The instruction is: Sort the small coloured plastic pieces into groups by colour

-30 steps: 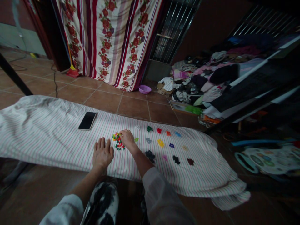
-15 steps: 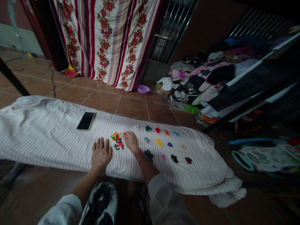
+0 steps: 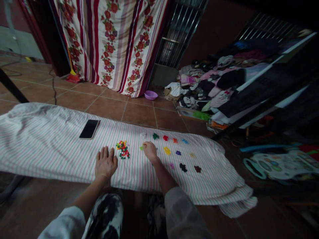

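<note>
My left hand (image 3: 106,162) lies flat on the striped cloth (image 3: 62,149), fingers stretched out, just left of a mixed pile of small red, yellow and green pieces (image 3: 123,150). Farther right, my right hand (image 3: 151,151) is low over the cloth with its fingertips pinched; whatever they hold is too small to make out. Beside those fingertips lies a light green cluster (image 3: 141,147). Single-colour clusters surround this hand: white (image 3: 143,135), dark green (image 3: 156,136), red (image 3: 165,137), yellow (image 3: 166,150), pink (image 3: 171,165) and black (image 3: 183,167). My right hand and forearm hide the grey and dark clusters.
A phone (image 3: 89,129) lies on the cloth at the left. More small clusters, orange (image 3: 175,140), blue (image 3: 184,141) and brown (image 3: 197,169), sit to the right. Beyond the cloth are a tiled floor, a purple basin (image 3: 151,95) and a heap of clothes (image 3: 206,81).
My right hand has moved right from the edge of the mixed pile, uncovering the light green cluster and covering the grey one. My left hand stays flat in place.
</note>
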Demonstrator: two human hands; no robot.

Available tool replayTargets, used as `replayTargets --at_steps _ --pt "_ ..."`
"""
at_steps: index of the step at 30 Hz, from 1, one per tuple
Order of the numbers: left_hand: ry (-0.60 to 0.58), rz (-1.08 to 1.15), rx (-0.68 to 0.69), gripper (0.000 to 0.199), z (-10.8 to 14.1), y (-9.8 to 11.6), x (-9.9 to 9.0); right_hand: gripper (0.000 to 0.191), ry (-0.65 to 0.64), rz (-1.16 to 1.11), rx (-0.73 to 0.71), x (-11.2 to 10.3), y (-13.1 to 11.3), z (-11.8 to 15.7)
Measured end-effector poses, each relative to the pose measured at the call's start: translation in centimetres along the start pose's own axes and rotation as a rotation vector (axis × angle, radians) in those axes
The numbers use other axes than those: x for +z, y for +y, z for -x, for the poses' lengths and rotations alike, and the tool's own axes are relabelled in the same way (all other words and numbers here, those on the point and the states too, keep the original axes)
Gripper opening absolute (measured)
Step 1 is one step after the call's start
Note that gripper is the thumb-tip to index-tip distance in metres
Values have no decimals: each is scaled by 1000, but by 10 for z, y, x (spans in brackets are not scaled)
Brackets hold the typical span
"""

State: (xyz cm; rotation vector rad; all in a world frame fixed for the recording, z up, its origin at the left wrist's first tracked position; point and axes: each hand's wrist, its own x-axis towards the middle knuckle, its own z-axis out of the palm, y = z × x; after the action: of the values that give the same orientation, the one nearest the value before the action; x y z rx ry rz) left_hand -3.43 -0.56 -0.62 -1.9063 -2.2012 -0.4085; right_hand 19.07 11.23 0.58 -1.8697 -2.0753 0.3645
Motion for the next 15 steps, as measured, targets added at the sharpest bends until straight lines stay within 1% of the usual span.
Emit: replayTargets --at_steps 10,15 --pt "-18 -17 -6 48 -1 0 -1 32 -19 16 -76 1 2 2" --pt "-1 -33 -2 48 0 0 2 29 -14 -3 -149 4 4 5"
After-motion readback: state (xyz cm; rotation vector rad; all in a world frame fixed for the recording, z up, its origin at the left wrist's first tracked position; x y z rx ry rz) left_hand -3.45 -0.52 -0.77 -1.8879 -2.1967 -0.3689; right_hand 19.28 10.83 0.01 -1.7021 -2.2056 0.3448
